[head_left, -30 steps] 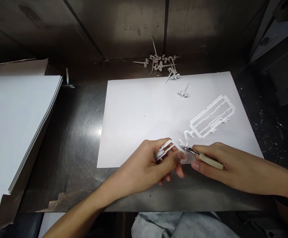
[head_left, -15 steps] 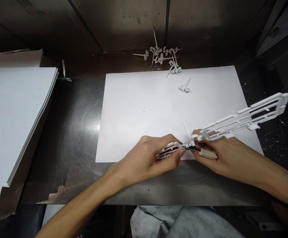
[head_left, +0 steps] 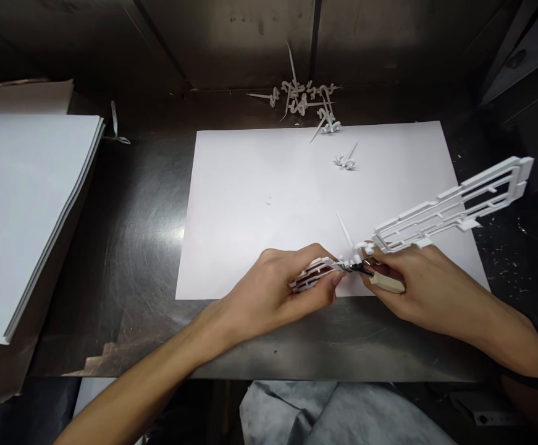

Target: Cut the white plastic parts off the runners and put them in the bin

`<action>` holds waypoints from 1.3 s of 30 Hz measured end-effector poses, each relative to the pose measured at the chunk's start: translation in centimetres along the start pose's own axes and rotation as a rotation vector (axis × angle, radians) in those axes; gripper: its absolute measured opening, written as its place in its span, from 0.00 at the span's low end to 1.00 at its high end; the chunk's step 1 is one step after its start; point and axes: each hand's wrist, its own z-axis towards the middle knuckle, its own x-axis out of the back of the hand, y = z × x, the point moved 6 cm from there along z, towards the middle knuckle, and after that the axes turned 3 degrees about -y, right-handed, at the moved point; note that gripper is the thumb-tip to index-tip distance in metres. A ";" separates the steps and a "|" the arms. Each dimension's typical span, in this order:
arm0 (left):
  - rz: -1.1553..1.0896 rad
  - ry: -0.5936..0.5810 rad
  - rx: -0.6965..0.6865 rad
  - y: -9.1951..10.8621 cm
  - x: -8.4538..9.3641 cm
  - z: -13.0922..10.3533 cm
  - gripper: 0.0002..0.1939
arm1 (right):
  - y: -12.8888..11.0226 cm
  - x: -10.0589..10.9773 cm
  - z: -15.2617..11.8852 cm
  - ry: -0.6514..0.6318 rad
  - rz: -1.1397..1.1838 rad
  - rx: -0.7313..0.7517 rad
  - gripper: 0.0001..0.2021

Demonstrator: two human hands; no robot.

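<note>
My left hand [head_left: 291, 281] pinches one end of a white plastic lattice part [head_left: 315, 272] between thumb and fingers, over the near edge of the paper. A second lattice frame [head_left: 454, 207] juts up to the right above my right hand, joined to the first by a white sprue [head_left: 354, 250] with a thin spike. My right hand [head_left: 417, 281] is closed around nippers [head_left: 386, 282] with a cream handle and dark jaws. Their jaws are at the sprue beside my left fingertips. Whether they bite into the plastic is too small to tell.
A white sheet of paper [head_left: 250, 167] lies on the metal bench [head_left: 143, 204]. One cut-off sprue [head_left: 345, 162] rests on it, and several more sprues [head_left: 301, 102] lie behind. At left is a paper stack [head_left: 28, 204]. White scraps [head_left: 504, 266] are scattered at right.
Both hands, with the lattice part and nippers, stay nearly in place. The far end of the right lattice frame has shifted slightly up and left, as the whole view moves a little.
</note>
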 end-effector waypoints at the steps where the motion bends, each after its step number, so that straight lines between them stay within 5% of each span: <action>1: -0.007 0.009 0.006 0.0 0.0 0.0 0.08 | 0.0 0.0 0.0 0.001 0.000 0.002 0.11; 21: -0.107 0.083 0.133 -1.7 -0.2 0.3 0.15 | 0.8 -0.4 0.5 -0.056 0.042 -0.094 0.18; 32: -0.321 0.108 0.197 -2.0 -0.4 -0.1 0.15 | 0.1 -0.1 0.3 -0.149 0.436 -0.251 0.22; 39: -0.515 0.256 0.125 -1.5 0.6 0.2 0.15 | 1.4 0.9 0.5 0.080 0.381 -0.277 0.10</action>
